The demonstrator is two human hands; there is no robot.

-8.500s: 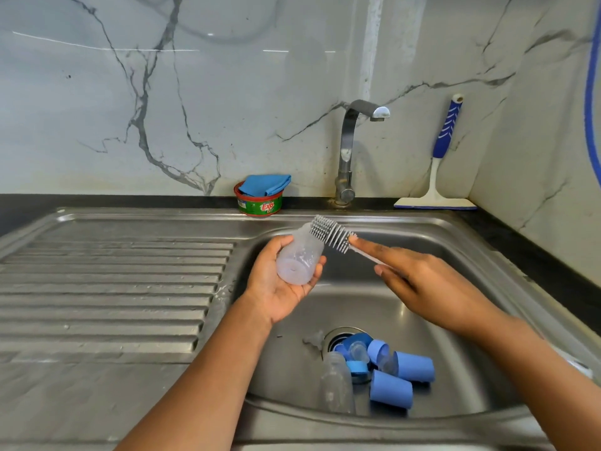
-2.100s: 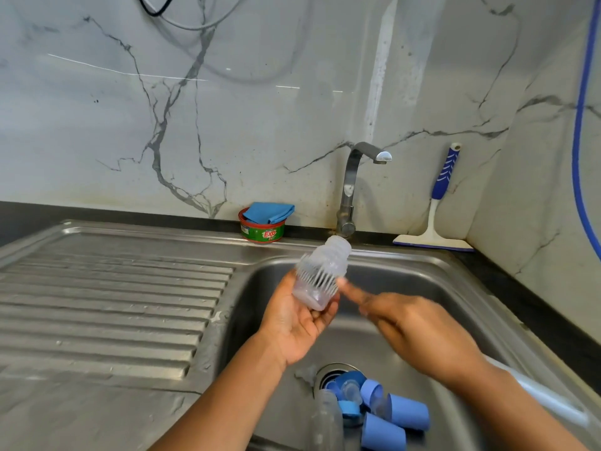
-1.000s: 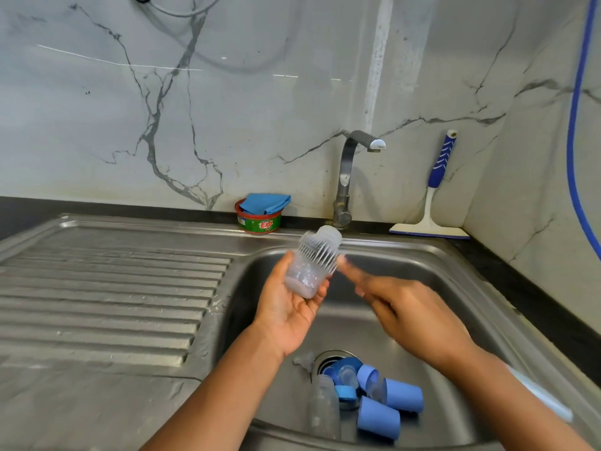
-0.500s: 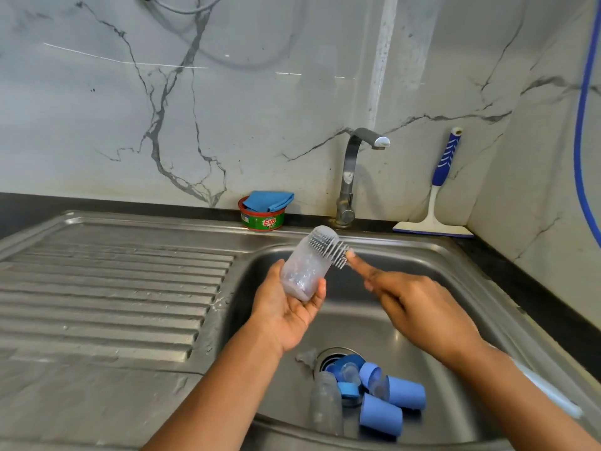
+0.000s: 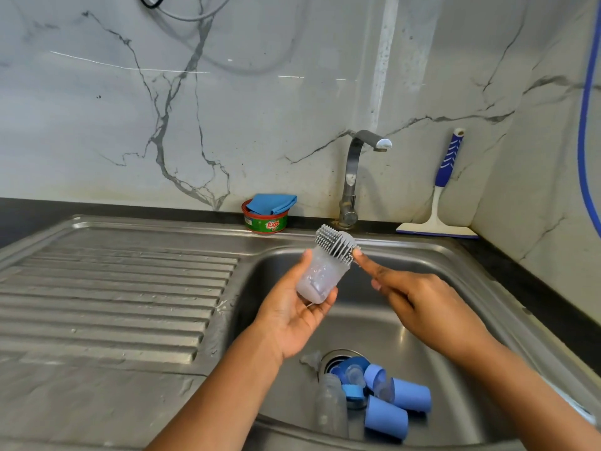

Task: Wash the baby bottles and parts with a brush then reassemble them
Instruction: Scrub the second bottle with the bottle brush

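Note:
My left hand [image 5: 289, 317] grips a clear baby bottle [image 5: 320, 276] over the sink basin [image 5: 406, 336], its mouth tilted up and away. My right hand [image 5: 419, 304] holds the handle of a grey silicone bottle brush [image 5: 335, 244], forefinger stretched along it. The bristle head lies against the bottle's neck, on the outside. Near the drain lie a second clear bottle [image 5: 330, 406], blue caps [image 5: 385, 416], blue collars [image 5: 353, 392] and clear teats [image 5: 354, 375].
A ridged steel drainboard [image 5: 113, 297] spreads to the left. At the back stand a tap [image 5: 354, 177], a green Exo soap tub [image 5: 265, 221] with a blue cloth on it, and a blue-handled squeegee [image 5: 439, 206]. A blue hose [image 5: 585, 125] hangs at the right wall.
The brush head has slid up the outside of the bottle from its lower body to the neck. The bottle has stayed in my left hand.

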